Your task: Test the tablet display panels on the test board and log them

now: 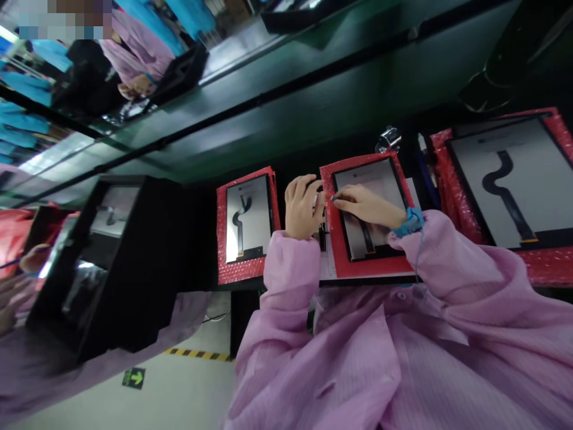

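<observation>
A display panel [380, 179] lies on red bubble wrap [367, 266] in front of me, its black ribbon cable [367, 239] partly covered by my hand. Over this panel, my right hand [369, 206] pinches a small item at the wrap's left edge; bluish and orange specks show at the fingertips. My left hand [302, 206] is curled close by, fingertips almost meeting the right ones. Something pale shows between its fingers, too small to name. Beneath the left hand lies a printed white sheet [328, 260], partly hidden.
Other panels on red wrap lie left [233, 218] and right [532, 185]. A shiny metal object [388, 139] stands behind the middle panel, a blue pen-like item [428, 170] beside it. At left are a black box [147, 257] and a co-worker's hand [18, 298].
</observation>
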Demonstrator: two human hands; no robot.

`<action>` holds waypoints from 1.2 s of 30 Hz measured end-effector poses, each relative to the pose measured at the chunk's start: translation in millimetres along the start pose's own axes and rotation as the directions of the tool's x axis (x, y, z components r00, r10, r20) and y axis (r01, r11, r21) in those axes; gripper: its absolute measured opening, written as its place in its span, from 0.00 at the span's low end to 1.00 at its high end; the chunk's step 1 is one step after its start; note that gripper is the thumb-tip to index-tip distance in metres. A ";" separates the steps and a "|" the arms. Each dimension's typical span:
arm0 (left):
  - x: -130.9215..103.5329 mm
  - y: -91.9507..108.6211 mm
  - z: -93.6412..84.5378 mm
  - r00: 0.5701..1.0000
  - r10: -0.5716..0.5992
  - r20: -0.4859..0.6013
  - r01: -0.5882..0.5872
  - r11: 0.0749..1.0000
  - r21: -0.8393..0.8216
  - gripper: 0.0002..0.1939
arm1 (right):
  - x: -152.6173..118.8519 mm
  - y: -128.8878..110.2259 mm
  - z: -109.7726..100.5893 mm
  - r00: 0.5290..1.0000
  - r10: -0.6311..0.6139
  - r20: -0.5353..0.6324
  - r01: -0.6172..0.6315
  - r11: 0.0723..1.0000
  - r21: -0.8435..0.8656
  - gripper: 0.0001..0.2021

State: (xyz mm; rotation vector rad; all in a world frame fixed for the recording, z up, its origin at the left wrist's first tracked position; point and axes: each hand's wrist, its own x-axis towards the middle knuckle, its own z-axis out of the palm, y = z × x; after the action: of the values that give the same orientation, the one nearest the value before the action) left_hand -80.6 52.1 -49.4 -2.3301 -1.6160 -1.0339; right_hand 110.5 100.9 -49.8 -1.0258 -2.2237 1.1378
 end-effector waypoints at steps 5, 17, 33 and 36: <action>-4.5 -11.9 18.0 0.958 0.011 0.285 0.016 0.996 -0.092 0.13 | -5.8 6.6 6.7 0.999 -0.037 -0.012 0.038 0.997 0.068 0.07; -9.2 -7.7 19.1 0.918 0.009 0.396 0.057 0.986 -0.155 0.12 | -6.8 15.8 11.7 0.984 -0.172 -0.043 0.170 0.985 -0.043 0.06; -14.9 -11.9 22.3 0.951 0.051 0.305 -0.012 0.991 -0.130 0.13 | -4.8 24.0 11.3 0.976 -0.216 0.032 0.218 0.972 -0.087 0.09; -15.1 -11.8 21.0 0.954 0.059 0.293 -0.025 0.993 -0.118 0.13 | -4.3 24.9 12.4 0.973 -0.227 0.026 0.229 0.967 -0.108 0.09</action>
State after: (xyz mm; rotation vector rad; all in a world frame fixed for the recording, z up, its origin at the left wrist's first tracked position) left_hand -84.1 55.0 -77.4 -2.6922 -1.6310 -0.8183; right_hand 115.4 101.0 -77.5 -0.7792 -2.3660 0.9334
